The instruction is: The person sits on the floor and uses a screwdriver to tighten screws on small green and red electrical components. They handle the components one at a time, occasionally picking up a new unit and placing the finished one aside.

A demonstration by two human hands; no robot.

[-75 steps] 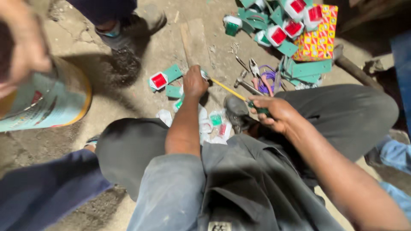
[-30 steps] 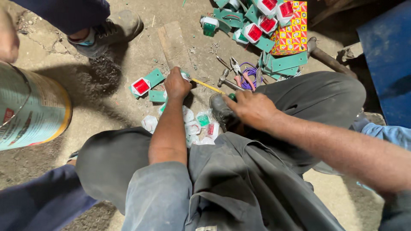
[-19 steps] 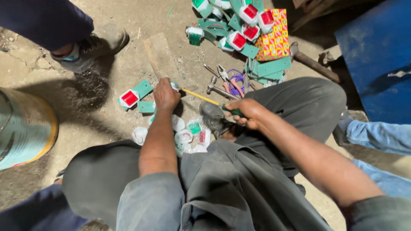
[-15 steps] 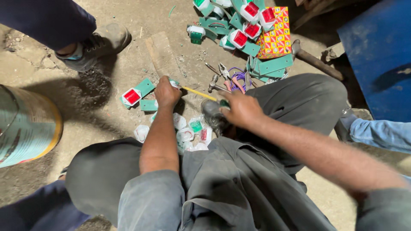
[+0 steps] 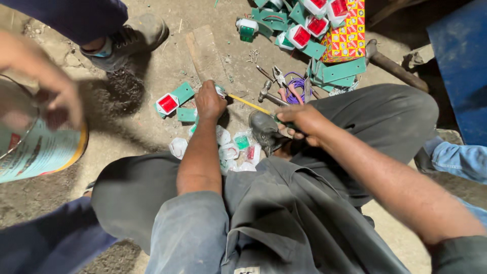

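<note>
You're squatting over a dusty, cracked concrete floor [image 5: 152,137]. On it lie a flat wooden board [image 5: 205,50], a red-faced white lamp unit [image 5: 167,103] touching green metal plates [image 5: 183,93], and a cluster of bagged white parts [image 5: 228,149] by your shoe. Farther out sit pliers [image 5: 279,76], a purple wire coil [image 5: 297,83], a hammer [image 5: 266,94], loose screws [image 5: 253,55] and a patterned box [image 5: 347,35].
</note>
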